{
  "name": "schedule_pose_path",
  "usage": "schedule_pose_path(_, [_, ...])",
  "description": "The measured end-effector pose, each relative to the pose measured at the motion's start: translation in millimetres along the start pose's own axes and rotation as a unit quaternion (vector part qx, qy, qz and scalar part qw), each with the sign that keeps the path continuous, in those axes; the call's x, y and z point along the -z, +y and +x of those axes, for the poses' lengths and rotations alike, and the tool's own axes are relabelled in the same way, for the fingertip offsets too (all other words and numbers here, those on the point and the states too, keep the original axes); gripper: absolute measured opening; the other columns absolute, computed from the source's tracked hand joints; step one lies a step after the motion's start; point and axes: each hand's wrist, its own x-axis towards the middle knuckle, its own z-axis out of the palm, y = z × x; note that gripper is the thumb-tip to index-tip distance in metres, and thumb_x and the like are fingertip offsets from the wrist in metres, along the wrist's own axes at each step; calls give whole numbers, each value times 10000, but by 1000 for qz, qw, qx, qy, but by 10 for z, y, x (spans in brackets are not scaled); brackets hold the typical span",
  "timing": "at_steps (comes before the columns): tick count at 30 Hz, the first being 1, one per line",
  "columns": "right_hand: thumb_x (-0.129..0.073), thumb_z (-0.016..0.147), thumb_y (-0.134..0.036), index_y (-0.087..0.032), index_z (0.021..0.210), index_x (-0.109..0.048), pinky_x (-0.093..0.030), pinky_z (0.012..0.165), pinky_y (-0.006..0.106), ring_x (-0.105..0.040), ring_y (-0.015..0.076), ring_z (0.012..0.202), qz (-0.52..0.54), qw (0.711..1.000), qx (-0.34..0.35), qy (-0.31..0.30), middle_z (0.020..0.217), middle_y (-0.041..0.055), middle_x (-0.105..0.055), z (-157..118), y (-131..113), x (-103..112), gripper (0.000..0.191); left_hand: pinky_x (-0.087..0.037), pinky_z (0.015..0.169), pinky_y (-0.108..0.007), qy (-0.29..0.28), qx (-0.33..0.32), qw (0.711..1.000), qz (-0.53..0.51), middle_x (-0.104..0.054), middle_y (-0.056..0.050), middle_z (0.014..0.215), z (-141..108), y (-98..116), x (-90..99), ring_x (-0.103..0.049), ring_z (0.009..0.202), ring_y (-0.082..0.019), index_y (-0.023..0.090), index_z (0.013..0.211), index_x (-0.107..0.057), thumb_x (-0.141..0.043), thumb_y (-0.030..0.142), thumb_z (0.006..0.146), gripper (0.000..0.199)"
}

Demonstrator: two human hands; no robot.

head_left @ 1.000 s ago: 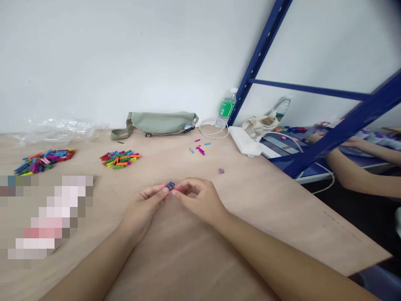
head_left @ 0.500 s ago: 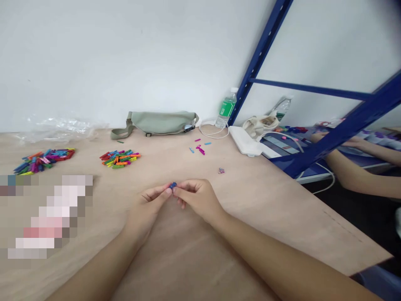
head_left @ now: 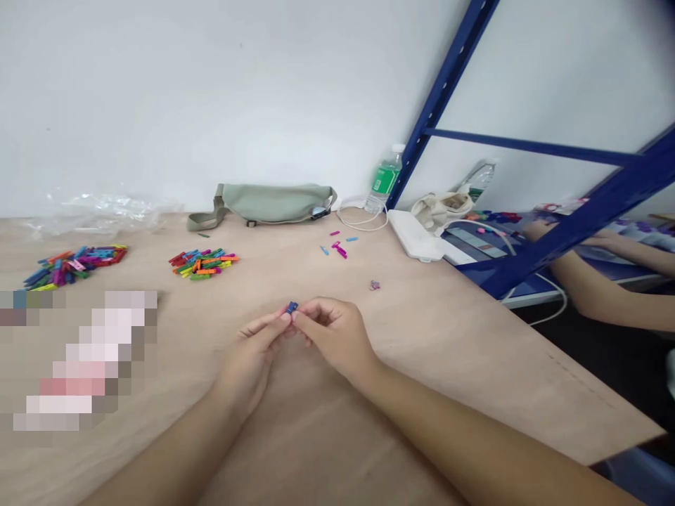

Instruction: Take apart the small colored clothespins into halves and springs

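Note:
Between my fingertips, over the middle of the wooden table, is a tiny dark blue piece (head_left: 292,307), possibly a mini peg. My left hand (head_left: 250,355) and my right hand (head_left: 335,334) both pinch it, and their fingers hide most of it. Farther off lie two heaps of small multicoloured wooden pegs (head_left: 201,264) (head_left: 74,268). A few loose pink and blue pegs (head_left: 337,247) lie beyond my hands, and a small purple piece (head_left: 374,285) sits to their right.
A pixelated patch (head_left: 79,358) covers the table's left front. Along the wall are a plastic bag, an olive waist bag (head_left: 262,204), a water bottle (head_left: 384,179), a white cable and a white box (head_left: 416,235). A blue metal shelf frame (head_left: 548,207) rises at right, with a co-worker's arms (head_left: 612,281) beyond it.
The blue piece has shifted slightly right and upward between my fingertips. My hands have closed in a little around it.

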Motion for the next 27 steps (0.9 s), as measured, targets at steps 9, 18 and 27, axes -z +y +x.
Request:
schedule_pose_path(9, [-550,680,-209,-142,571,-576,-373,394,160,-473,73,436,-13,1000,-9,2,502,-27,-548,-11,-43,18,130,-464,783,-303,5,5,1000,28,-701,-64,764,-17,40,-22,-628,730,-166,101,720,-679,-667,187,624,130])
schedule_pose_path(18, [-542,705,-251,-137,611,-581,-416,461,194,-516,98,490,-28,1000,2,14,579,9,-596,-14,6,1,153,-443,835,-330,14,-11,1000,-14,-699,-61,793,-35,6,-64,-628,794,-181,115,713,-671,-673,201,614,131])
schedule_pose_path(27, [-538,706,-252,-136,627,-576,-425,475,192,-510,99,518,-22,999,27,29,590,7,-577,-42,-36,-38,145,-454,826,-333,6,-5,999,-48,-703,-50,754,-25,-9,-53,-630,804,-191,124,688,-674,-661,170,623,81])
